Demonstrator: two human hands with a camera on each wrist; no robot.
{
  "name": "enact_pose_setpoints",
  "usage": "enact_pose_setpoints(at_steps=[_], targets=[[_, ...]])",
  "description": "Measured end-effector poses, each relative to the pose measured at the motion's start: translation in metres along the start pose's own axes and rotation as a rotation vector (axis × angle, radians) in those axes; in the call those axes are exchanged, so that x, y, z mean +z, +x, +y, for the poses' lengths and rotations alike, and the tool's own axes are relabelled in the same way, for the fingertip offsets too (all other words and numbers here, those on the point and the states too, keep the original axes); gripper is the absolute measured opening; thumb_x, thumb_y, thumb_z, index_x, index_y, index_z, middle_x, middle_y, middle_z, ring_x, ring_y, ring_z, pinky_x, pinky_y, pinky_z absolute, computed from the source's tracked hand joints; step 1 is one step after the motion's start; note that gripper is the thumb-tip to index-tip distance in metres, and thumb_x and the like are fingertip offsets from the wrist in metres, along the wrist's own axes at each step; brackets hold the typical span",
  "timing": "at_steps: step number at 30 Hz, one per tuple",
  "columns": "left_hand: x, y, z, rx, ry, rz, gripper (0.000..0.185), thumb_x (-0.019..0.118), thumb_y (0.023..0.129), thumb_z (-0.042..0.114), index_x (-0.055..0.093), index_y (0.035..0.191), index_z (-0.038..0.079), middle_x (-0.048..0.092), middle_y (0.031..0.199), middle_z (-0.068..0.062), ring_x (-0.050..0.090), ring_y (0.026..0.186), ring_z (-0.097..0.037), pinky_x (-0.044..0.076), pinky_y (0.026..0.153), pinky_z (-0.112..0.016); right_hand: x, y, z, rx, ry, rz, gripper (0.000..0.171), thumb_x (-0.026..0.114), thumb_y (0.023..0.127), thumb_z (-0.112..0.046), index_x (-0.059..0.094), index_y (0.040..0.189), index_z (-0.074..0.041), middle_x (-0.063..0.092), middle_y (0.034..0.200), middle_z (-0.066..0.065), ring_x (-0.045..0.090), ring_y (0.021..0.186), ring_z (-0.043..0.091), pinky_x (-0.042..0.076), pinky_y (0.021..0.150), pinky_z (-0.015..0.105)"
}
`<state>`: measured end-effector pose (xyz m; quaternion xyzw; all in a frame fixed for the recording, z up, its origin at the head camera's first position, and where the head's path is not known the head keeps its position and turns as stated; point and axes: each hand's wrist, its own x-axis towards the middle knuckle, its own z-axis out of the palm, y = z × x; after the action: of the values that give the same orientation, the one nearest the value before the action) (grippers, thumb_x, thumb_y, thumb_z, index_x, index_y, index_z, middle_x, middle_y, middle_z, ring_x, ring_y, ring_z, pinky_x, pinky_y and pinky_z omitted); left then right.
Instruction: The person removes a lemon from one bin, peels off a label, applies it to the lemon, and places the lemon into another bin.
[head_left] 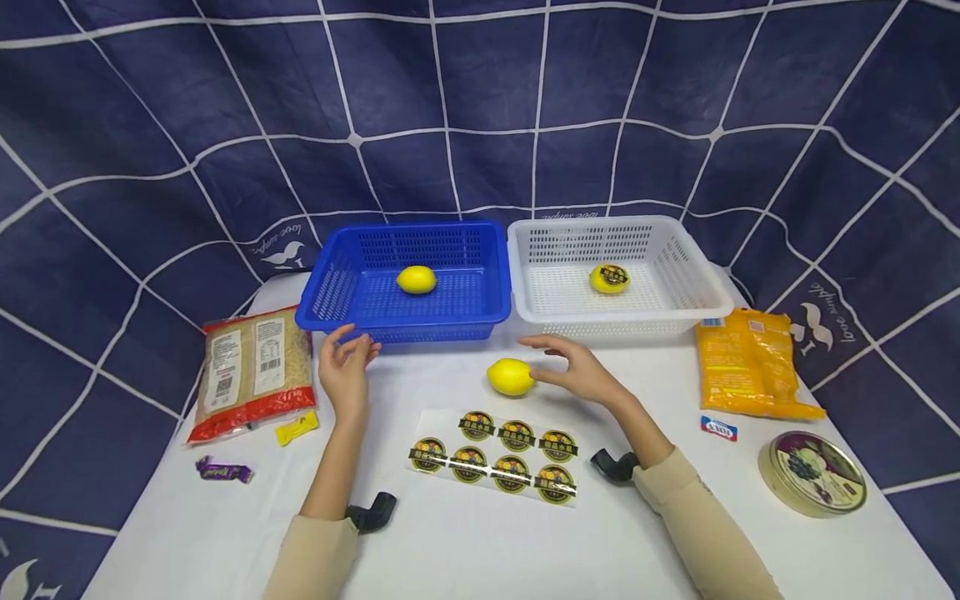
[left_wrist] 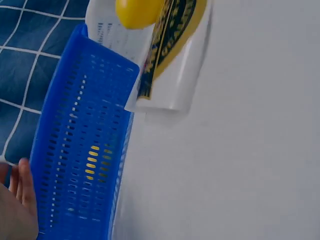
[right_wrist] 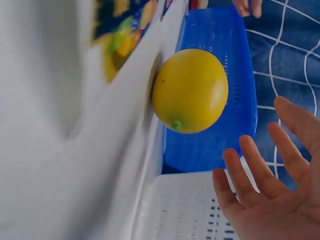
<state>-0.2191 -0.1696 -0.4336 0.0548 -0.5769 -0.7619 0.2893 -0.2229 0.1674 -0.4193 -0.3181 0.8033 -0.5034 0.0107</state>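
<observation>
A yellow lemon [head_left: 511, 377] lies on the white tablecloth, in front of the gap between two baskets. Beside it is my right hand [head_left: 577, 372], thumb tip close to the lemon's right end. The right wrist view shows its fingers [right_wrist: 260, 175] spread, with the lemon [right_wrist: 190, 91] apart from them. My left hand [head_left: 347, 371] is empty, its fingers loosely bent by the front left corner of the blue basket [head_left: 405, 328]. Nearer me, a sheet of round fruit stickers [head_left: 491, 458] lies flat between the forearms.
The blue basket holds a plain lemon [head_left: 416, 280]; the white basket [head_left: 622, 317] holds a stickered lemon [head_left: 609, 279]. At left lie a grain bag [head_left: 255, 371], a yellow candy [head_left: 297, 427] and a purple candy [head_left: 224, 470]. An orange bag [head_left: 750, 362], small packet [head_left: 718, 428] and round tin [head_left: 812, 473] occupy the right.
</observation>
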Motion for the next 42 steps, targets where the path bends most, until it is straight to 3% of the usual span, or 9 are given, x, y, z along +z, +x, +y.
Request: enact_pose_setpoints(at_steps=[3,7,10,13,19,25,33,37,42], targets=[[-0.003,-0.015,0.015,0.006,0.17,-0.216,0.022,0.063,0.085,-0.004,0.058,0.104,-0.012,0.063,0.084,-0.02,0.065,0.072,-0.018,0.056,0.069,-0.027,-0.004,-0.01,-0.011,-0.001,-0.004,0.003,0.043,0.067,0.083,0.001,0.054,0.124,0.003,0.055,0.124,0.017,0.049,0.113,0.035,0.041,0.094,0.053],[-0.005,-0.03,0.025,-0.013,0.399,-0.596,0.026,0.066,0.084,0.0,0.061,0.108,-0.007,0.062,0.101,-0.024,0.062,0.093,-0.029,0.053,0.083,-0.035,-0.008,-0.024,0.001,0.037,-0.043,-0.062,0.041,0.068,0.083,-0.007,0.056,0.122,-0.001,0.059,0.117,0.017,0.056,0.101,0.035,0.047,0.085,0.048],[-0.011,-0.034,0.008,-0.028,0.469,-0.798,0.038,0.071,0.082,0.01,0.06,0.117,0.004,0.06,0.114,-0.019,0.055,0.107,-0.031,0.046,0.093,-0.044,-0.005,-0.035,0.011,0.075,-0.06,-0.138,0.043,0.07,0.083,-0.017,0.057,0.123,-0.006,0.061,0.114,0.013,0.058,0.098,0.029,0.048,0.085,0.045],[-0.017,-0.035,-0.015,-0.023,0.517,-0.898,0.047,0.075,0.078,0.019,0.059,0.122,0.014,0.059,0.12,-0.01,0.053,0.112,-0.025,0.043,0.096,-0.046,0.002,-0.045,0.016,0.102,-0.045,-0.199,0.047,0.071,0.082,-0.022,0.056,0.124,-0.006,0.061,0.116,0.011,0.057,0.1,0.028,0.048,0.086,0.044],[-0.022,-0.038,-0.033,0.033,0.663,-0.987,0.05,0.077,0.076,0.025,0.059,0.122,0.022,0.059,0.121,0.005,0.052,0.114,-0.016,0.043,0.097,-0.039,0.012,-0.055,0.025,0.148,-0.036,-0.279,0.049,0.071,0.082,-0.023,0.055,0.125,-0.005,0.061,0.114,0.007,0.058,0.099,0.022,0.05,0.084,0.036],[-0.023,-0.04,-0.04,0.062,0.753,-0.98,0.045,0.078,0.075,0.025,0.063,0.117,0.025,0.065,0.105,0.011,0.057,0.101,-0.009,0.048,0.084,-0.03,0.015,-0.056,0.028,0.154,-0.057,-0.31,0.048,0.07,0.083,-0.025,0.056,0.125,-0.008,0.062,0.109,0.002,0.057,0.095,0.018,0.05,0.08,0.03],[-0.025,-0.041,-0.044,0.018,0.664,-0.921,0.033,0.077,0.075,0.016,0.068,0.107,0.018,0.066,0.085,0.007,0.059,0.075,-0.011,0.05,0.065,-0.024,0.027,-0.049,0.026,0.069,-0.071,-0.332,0.045,0.069,0.084,-0.023,0.057,0.123,-0.006,0.064,0.109,0.0,0.058,0.091,0.016,0.05,0.077,0.029],[-0.023,-0.043,-0.039,-0.068,0.606,-0.923,0.026,0.075,0.077,0.02,0.071,0.103,0.017,0.068,0.092,0.004,0.063,0.084,-0.011,0.053,0.073,-0.023,0.033,-0.041,0.017,0.049,-0.115,-0.311,0.041,0.07,0.084,-0.022,0.06,0.121,-0.008,0.064,0.104,-0.003,0.057,0.085,0.015,0.049,0.073,0.029],[-0.014,-0.049,-0.018,-0.075,0.564,-0.923,0.022,0.072,0.08,0.014,0.072,0.102,0.009,0.069,0.098,-0.002,0.062,0.096,-0.016,0.051,0.084,-0.026,0.045,-0.029,0.007,-0.02,-0.171,-0.238,0.037,0.071,0.082,-0.022,0.064,0.116,-0.01,0.065,0.097,-0.005,0.054,0.078,0.012,0.048,0.066,0.025]])
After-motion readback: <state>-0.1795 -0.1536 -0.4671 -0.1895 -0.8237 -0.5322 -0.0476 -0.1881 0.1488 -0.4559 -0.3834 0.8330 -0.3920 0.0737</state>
